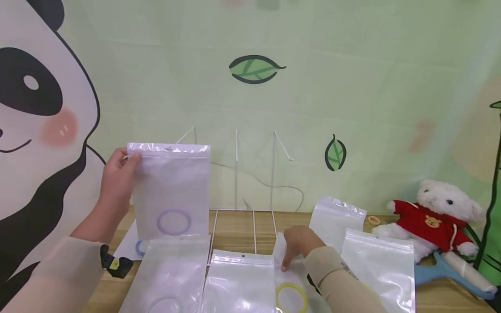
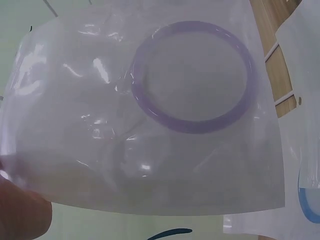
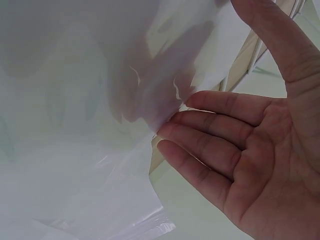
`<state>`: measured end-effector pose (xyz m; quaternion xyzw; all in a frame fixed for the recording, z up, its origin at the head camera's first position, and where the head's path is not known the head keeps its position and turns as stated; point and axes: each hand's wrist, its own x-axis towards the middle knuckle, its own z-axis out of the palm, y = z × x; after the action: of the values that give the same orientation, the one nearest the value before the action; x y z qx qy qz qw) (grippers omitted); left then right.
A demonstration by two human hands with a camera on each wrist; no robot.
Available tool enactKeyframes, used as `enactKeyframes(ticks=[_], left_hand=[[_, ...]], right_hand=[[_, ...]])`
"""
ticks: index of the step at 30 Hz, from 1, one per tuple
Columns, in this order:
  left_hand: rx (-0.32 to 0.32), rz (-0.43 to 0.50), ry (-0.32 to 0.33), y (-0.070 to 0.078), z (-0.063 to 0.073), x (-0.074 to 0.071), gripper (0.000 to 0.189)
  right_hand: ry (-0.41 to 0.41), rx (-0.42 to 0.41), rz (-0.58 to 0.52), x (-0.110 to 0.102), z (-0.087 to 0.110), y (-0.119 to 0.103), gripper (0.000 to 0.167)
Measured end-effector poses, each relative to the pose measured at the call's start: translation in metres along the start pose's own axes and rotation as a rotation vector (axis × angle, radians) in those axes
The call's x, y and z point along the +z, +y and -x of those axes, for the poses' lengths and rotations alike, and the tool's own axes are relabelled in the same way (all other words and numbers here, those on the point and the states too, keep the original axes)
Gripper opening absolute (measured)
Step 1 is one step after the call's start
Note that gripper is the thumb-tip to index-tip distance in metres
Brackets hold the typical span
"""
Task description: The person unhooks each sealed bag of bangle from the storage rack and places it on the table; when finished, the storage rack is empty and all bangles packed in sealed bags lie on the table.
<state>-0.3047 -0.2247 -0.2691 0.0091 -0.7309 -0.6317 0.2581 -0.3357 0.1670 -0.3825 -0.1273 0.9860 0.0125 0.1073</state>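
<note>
My left hand (image 1: pixel 119 174) pinches the upper left corner of a zip bag (image 1: pixel 172 187), which hangs upright in front of a white wire rack (image 1: pixel 236 174). A purple ring (image 2: pixel 195 127) lies inside this bag, near its bottom. My right hand (image 1: pixel 299 245) is lower down, over a zip bag (image 1: pixel 299 278) with a yellow ring (image 1: pixel 303 295) in it. In the right wrist view its fingers (image 3: pixel 220 127) are nearly straight, fingertips right at the edge of a bag (image 3: pixel 60 125), with the thumb held apart.
More zip bags stand in front: one at left (image 1: pixel 172 265), one in the middle (image 1: pixel 242 278), and one at right (image 1: pixel 379 265). Behind are another bag (image 1: pixel 336 215) and a small orange ring (image 1: pixel 373 220). A white plush bear (image 1: pixel 432 221) sits at right beside a blue forked object (image 1: pixel 442 265).
</note>
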Motion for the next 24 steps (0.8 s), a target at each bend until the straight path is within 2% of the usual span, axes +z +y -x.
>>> enactKeyframes(ticks=[10, 17, 24], left_hand=[[-0.002, 0.093, -0.018, 0.006, 0.007, -0.005, 0.01], [-0.001, 0.213, -0.023, 0.01, 0.013, -0.009, 0.015], [0.011, 0.255, -0.051, 0.012, 0.021, -0.016, 0.018]], right_hand=[[0.017, -0.012, 0.021, 0.001, 0.002, 0.0, 0.049], [0.019, -0.006, 0.024, 0.0, 0.003, -0.001, 0.05], [0.014, -0.008, 0.031, -0.001, 0.002, 0.0, 0.05]])
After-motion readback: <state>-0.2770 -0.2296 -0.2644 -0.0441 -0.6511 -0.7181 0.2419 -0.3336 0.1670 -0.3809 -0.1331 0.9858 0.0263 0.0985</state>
